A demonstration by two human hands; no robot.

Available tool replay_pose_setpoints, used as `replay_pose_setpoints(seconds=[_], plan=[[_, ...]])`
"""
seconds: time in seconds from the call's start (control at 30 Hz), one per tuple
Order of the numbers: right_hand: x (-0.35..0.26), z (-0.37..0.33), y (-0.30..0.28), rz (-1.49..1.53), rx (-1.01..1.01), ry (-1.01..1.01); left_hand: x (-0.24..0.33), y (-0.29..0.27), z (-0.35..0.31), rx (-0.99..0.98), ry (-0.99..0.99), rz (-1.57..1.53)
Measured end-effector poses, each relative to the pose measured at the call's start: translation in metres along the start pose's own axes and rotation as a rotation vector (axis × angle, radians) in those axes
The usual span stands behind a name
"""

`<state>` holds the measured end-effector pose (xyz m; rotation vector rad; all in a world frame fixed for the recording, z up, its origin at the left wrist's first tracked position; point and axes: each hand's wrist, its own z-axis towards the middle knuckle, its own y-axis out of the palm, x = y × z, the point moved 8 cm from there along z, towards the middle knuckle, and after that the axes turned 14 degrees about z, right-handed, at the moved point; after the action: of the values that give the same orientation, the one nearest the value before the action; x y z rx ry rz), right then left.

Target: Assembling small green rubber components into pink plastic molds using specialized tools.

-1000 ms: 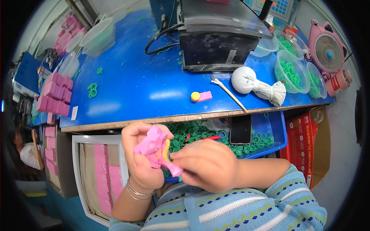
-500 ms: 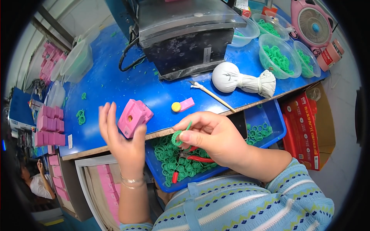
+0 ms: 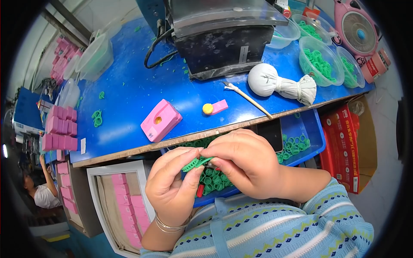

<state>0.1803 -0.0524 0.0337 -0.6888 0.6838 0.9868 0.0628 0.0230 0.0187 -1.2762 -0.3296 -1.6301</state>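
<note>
Above a blue tray (image 3: pixel 319 148) of green rings (image 3: pixel 215 182), both my hands meet at a green ring piece (image 3: pixel 192 164) with a thin stem. My left hand (image 3: pixel 172 182) pinches its ring end between thumb and fingers. My right hand (image 3: pixel 249 165) grips the stem side with thumb and forefinger, hiding part of it. Below my hands, a red-handled tool (image 3: pixel 200 190) lies mostly covered among the rings. Beyond them on the blue table rests a pink two-part mould block (image 3: pixel 161 121) with a yellowish hole. Right of it lies a small pink piece with a yellow knob (image 3: pixel 208 109).
A black machine (image 3: pixel 223 49) stands at the table's back. A white cloth pouch (image 3: pixel 263 80) and a pointed stick (image 3: pixel 247 101) lie before it. Clear bowls (image 3: pixel 320 81) and a pink fan (image 3: pixel 357 32) stand right; pink blocks (image 3: pixel 60 142) are stacked left. Another person sits far left.
My left hand has come down from beside the pink mould block and closed on the green ring piece. The mould block now lies flat on the table, out of my hand.
</note>
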Motion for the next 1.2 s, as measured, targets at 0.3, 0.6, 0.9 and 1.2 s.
replay_pose_setpoints(seconds=[0.3, 0.6, 0.9, 1.2], plan=[[-0.014, -0.007, 0.006, -0.314, 0.062, -0.206, 0.022, -0.001, -0.004, 0.098, 0.328, 0.394], [-0.001, -0.004, 0.008, -0.132, 0.060, -0.044, 0.038, 0.010, -0.010, 0.124, 0.552, 0.568], [0.048, -0.022, 0.028, 0.926, -0.057, 0.750, 0.037, 0.014, -0.016, 0.054, 0.625, 0.591], [0.053, -0.023, 0.018, 0.266, -0.239, 0.700, 0.039, 0.008, -0.025, -0.007, 0.595, 0.515]])
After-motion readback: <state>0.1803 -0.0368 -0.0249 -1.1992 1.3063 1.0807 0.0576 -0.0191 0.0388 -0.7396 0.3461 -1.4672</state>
